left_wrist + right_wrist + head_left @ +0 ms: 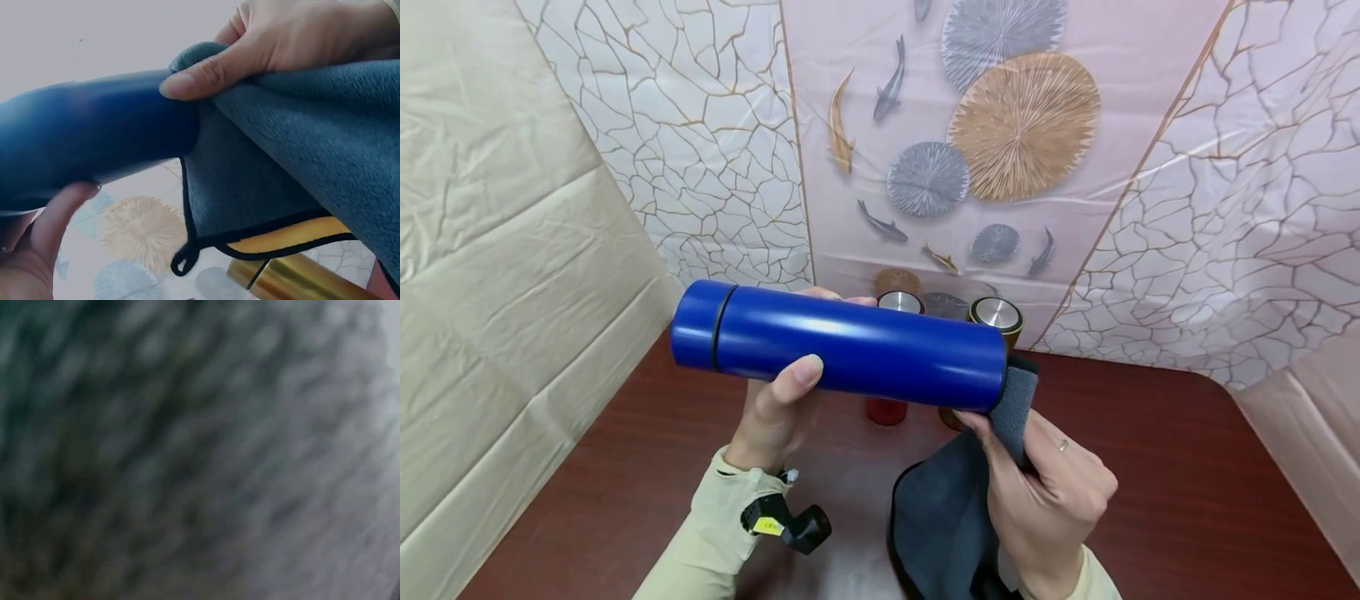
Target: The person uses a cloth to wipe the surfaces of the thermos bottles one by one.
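Observation:
A blue thermos flask (865, 350) is held nearly level above the table, its lid end to the left. My left hand (778, 417) grips it near the lid, thumb in front and fingers behind. With my right hand (1052, 492) I hold a grey-blue microfiber cloth (943, 500) against the flask's base. In the left wrist view, that cloth (281, 169) has a black edge, a corner loop and a yellow underside, and the right thumb (187, 85) presses at the flask's end. Blurred cloth (187, 450) fills the right wrist view.
Behind the blue flask stand a red flask (887, 410) and a gold flask (997, 315), both with silver lid tops and partly hidden. The dark red table (1165, 483) ends at a patterned wall cloth (917, 100). A small black camera (797, 525) sits on the left wrist.

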The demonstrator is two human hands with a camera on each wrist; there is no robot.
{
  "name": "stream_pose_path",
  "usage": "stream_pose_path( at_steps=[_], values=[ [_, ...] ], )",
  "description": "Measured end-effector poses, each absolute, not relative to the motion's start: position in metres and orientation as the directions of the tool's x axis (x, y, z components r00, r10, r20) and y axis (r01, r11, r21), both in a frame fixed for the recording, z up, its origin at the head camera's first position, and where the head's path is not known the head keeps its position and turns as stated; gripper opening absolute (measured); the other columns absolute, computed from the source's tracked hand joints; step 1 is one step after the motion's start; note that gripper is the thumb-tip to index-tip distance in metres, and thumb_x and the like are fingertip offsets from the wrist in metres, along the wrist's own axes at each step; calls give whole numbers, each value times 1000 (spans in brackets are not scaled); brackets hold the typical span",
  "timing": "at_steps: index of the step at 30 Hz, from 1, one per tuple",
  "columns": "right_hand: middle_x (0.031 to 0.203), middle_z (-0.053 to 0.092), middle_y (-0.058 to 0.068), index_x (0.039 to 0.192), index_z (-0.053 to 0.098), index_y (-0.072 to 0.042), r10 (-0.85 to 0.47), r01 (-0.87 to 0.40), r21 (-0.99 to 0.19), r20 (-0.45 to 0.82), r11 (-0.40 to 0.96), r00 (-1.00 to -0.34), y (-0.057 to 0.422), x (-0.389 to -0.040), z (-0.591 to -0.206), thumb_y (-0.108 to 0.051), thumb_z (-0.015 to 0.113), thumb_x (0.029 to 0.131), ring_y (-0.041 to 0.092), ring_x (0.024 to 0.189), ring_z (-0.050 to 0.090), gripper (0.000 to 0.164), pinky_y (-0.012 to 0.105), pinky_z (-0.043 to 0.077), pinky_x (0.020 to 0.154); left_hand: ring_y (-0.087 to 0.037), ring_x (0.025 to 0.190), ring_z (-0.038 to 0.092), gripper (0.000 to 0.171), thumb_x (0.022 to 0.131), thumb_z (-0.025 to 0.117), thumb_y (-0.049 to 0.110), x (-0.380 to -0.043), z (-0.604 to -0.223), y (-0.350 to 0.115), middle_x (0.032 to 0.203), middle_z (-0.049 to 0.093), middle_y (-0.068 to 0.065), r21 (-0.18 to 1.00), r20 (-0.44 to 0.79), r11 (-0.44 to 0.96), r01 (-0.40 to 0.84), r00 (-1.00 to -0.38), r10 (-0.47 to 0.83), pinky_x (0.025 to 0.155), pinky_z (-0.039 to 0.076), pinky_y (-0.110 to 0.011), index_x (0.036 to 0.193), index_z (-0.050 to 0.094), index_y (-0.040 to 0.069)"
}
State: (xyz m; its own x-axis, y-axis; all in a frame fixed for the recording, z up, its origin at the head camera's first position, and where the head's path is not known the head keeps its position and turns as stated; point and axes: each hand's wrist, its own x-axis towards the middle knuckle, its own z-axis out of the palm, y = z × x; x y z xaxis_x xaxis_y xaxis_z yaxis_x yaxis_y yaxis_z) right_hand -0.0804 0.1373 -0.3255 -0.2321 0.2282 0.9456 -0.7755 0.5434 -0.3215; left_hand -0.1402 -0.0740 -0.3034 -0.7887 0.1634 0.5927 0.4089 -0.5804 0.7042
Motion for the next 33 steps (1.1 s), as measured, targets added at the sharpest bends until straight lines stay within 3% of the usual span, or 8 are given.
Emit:
stream_pose_path(
  at_steps=[5,11,15,19,23,27,33],
  values=[
    [88,78,17,94,79,4,135,-792,-362,930,491,-341,146,-86,-325,-11,86,80,4,80,74,21,11,49,72,-31,126,63,52,86,71,34,-138,-297,-85,131,70,-11,739,574,-514,436,-806,141,108,45,-45,130,52,14],
    [76,75,8,95,80,-4,50,-721,-442,868,534,-495,156,-87,-319,-4,88,76,0,61,58,21,13,41,58,-34,125,64,46,86,63,10,-137,-288,-108,131,70,-17,773,560,-433,464,-819,124,108,46,-44,130,51,9],
    [73,74,-1,98,81,-12,-44,-657,-467,795,592,-605,165,-91,-313,-3,87,77,-2,55,55,24,12,40,52,-34,127,64,49,85,67,-5,-137,-281,-122,129,70,-20,789,557,-383,480,-823,115,107,51,-39,129,50,8],
    [67,69,-8,97,80,-16,-82,-593,-478,731,648,-678,174,-92,-311,-8,84,83,-4,50,49,16,13,35,48,-34,124,66,57,79,77,-13,-140,-277,-127,128,70,-21,798,567,-289,529,-822,59,106,52,-39,129,53,4],
    [58,59,-11,96,80,-17,-77,-541,-491,688,682,-721,180,-93,-309,-13,81,87,-4,47,43,10,15,33,46,-29,117,69,65,75,87,-4,-148,-281,-132,125,71,-15,852,518,-83,517,-855,-15,100,55,-35,132,59,10],
    [55,55,-12,94,79,-18,-59,-519,-506,675,689,-736,184,-94,-308,-14,80,89,-3,44,39,6,16,32,44,-21,110,69,69,74,93,15,-162,-292,-141,123,70,-3,904,407,157,399,-913,-25,93,57,-31,134,59,21],
    [55,60,-7,92,78,-16,-26,-499,-509,680,701,-732,189,-95,-307,-15,80,89,-4,42,44,4,16,34,41,-23,114,68,77,72,94,22,-188,-316,-147,127,68,-6,911,282,303,278,-959,34,99,56,-41,137,53,15]
  ],
)
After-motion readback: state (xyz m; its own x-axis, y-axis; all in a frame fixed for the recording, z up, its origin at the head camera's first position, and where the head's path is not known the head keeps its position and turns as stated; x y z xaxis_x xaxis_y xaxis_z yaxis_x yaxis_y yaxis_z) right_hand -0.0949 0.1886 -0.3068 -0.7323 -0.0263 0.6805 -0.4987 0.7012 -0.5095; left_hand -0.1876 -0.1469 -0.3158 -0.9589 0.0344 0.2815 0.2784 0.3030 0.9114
